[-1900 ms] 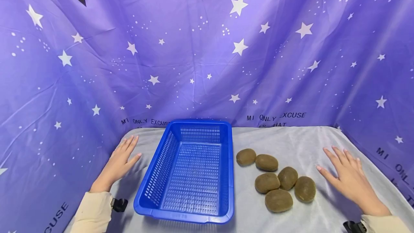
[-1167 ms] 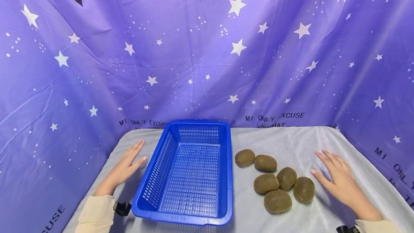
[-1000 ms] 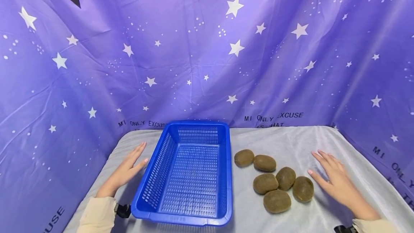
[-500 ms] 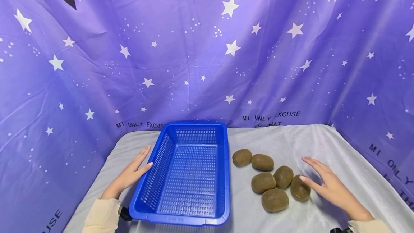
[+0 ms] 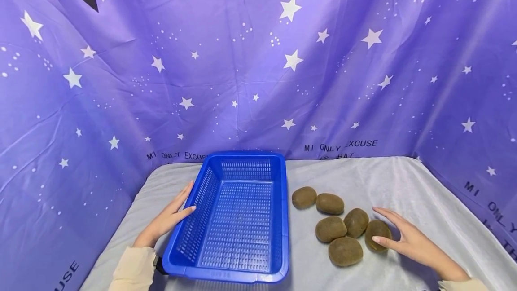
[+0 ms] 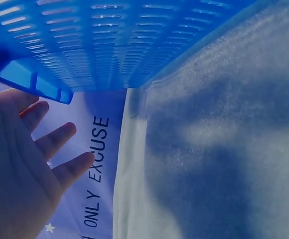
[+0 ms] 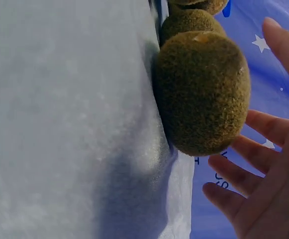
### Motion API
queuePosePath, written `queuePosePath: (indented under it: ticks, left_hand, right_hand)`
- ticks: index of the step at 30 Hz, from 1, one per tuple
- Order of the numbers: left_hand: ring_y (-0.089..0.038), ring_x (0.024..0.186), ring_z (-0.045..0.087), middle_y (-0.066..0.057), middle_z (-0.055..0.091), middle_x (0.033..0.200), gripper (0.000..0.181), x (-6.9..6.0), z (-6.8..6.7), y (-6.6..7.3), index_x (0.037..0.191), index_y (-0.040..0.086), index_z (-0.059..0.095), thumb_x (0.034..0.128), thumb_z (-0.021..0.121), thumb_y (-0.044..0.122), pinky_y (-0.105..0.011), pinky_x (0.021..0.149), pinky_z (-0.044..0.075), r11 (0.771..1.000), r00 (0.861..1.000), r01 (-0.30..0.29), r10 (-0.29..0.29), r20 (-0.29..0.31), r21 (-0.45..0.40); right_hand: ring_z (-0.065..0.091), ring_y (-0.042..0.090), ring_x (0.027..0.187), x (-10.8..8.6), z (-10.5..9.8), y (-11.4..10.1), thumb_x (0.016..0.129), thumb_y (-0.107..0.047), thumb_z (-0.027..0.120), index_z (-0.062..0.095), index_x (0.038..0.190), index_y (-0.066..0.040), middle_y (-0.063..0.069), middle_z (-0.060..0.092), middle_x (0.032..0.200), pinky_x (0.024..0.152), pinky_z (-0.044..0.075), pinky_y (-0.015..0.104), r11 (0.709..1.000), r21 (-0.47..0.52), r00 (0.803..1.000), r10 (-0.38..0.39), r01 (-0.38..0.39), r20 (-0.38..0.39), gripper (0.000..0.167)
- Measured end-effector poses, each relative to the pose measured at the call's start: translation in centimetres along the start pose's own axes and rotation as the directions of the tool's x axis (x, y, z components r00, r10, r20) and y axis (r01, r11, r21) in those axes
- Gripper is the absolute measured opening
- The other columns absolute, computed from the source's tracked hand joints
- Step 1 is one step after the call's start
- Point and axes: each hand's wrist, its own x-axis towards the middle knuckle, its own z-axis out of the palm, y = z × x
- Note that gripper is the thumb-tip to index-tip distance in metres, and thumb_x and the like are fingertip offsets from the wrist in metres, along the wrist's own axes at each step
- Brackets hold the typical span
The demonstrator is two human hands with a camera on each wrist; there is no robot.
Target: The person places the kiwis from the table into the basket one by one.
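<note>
Kiwis [image 5: 345, 251] are lying on pale cloth [image 5: 323, 174], right of the blue basket [image 5: 285, 219]. Beside the rightmost kiwi [image 5: 377, 229], the right hand [image 5: 412, 240] is holding its fingers apart, thumb over it; whether they are touching, I cannot tell. Closing gently round its middle should avoid rolling it. The left hand [image 5: 165, 221] is lying at the basket's left rim, fingers apart. Behind, a starry curtain [image 5: 242, 80] is hanging.
</note>
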Motion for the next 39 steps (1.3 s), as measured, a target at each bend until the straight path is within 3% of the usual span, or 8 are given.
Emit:
queuePosePath:
  ticks: [2,5,11,13,19,22,26,39]
  left_hand:
    - [-0.042,0.141,0.001,-0.016,0.004,0.158,0.073,0.1,0.0,0.0,0.152,0.010,0.010,0.0947,0.054,0.021,-0.070,0.101,0.006,0.999,1.000,-0.028,0.028,0.004,-0.018]
    - [-0.041,0.141,0.002,-0.013,0.004,0.158,0.073,0.2,0.0,0.0,0.152,0.012,0.011,0.0940,0.054,0.017,-0.069,0.102,0.007,0.997,0.998,-0.061,0.062,0.004,-0.038]
    - [-0.040,0.141,0.002,-0.012,0.004,0.159,0.070,0.7,0.1,0.0,0.152,0.015,0.014,0.0946,0.053,0.016,-0.069,0.102,0.007,0.995,0.997,-0.078,0.079,0.017,-0.060]
    - [-0.041,0.141,0.002,-0.014,0.005,0.158,0.069,0.8,0.1,0.0,0.152,0.014,0.015,0.0944,0.053,0.015,-0.069,0.102,0.007,0.994,0.996,-0.088,0.089,0.015,-0.059]
    - [-0.042,0.141,0.003,-0.014,0.007,0.158,0.068,1.0,0.2,-0.2,0.152,0.011,0.017,0.0938,0.053,0.012,-0.065,0.104,0.009,0.991,0.993,-0.114,0.115,0.010,-0.064]
    - [-0.040,0.141,0.003,-0.014,0.007,0.158,0.067,0.8,0.3,-0.4,0.151,0.011,0.018,0.0933,0.053,0.011,-0.039,0.111,0.013,0.989,0.993,-0.119,0.120,0.005,-0.084]
    - [-0.040,0.141,0.002,-0.014,0.007,0.158,0.067,0.8,0.5,-0.6,0.151,0.009,0.020,0.0922,0.052,0.008,-0.008,0.100,0.013,0.983,0.991,-0.131,0.130,-0.015,-0.131]
    - [-0.027,0.143,0.005,-0.015,0.006,0.157,0.067,0.5,1.0,-1.2,0.149,0.002,0.020,0.0897,0.050,-0.003,-0.008,0.102,0.019,0.946,0.979,-0.203,0.195,-0.058,-0.254]
  right_hand:
    - [0.043,0.048,0.116,0.0,0.0,0.0,0.078,-0.021,0.075,0.041,0.139,-0.003,0.025,0.045,0.135,0.079,0.038,0.066,1.000,0.012,1.000,0.006,-0.007,0.030,0.073]
    - [0.045,0.050,0.113,-0.2,0.1,0.0,0.076,-0.022,0.077,0.041,0.140,-0.003,0.024,0.046,0.134,0.082,0.043,0.057,1.000,0.008,0.999,0.007,-0.008,0.040,0.075]
    - [0.043,-0.003,0.115,-0.9,0.3,0.3,0.072,-0.023,0.081,0.043,0.138,-0.005,0.019,0.050,0.132,0.079,0.039,0.016,1.000,-0.004,0.999,0.008,-0.008,0.035,0.079]
    - [0.035,-0.014,0.111,-1.0,0.3,0.4,0.071,-0.023,0.081,0.043,0.138,-0.004,0.020,0.050,0.131,0.078,0.039,0.015,1.000,0.018,0.999,0.002,-0.003,0.049,0.079]
    - [0.039,-0.011,0.106,-0.7,0.9,0.7,0.068,-0.025,0.083,0.045,0.132,-0.001,0.018,0.051,0.126,0.076,0.040,0.016,1.000,0.017,1.000,-0.006,0.006,0.014,0.078]
    - [0.042,-0.010,0.102,-0.7,1.2,0.8,0.068,-0.025,0.084,0.047,0.129,-0.001,0.017,0.053,0.122,0.074,0.040,0.016,1.000,0.017,1.000,0.016,-0.016,0.000,0.075]
    - [0.047,-0.006,0.095,-0.6,1.2,0.9,0.069,-0.023,0.083,0.048,0.126,0.000,0.018,0.054,0.119,0.069,0.043,0.020,0.999,0.033,0.999,0.034,-0.034,0.000,0.071]
    - [0.052,-0.003,0.085,-0.5,1.3,0.6,0.072,-0.021,0.081,0.046,0.129,0.002,0.020,0.057,0.114,0.065,0.046,0.023,0.992,0.095,0.996,0.082,-0.083,0.019,0.070]
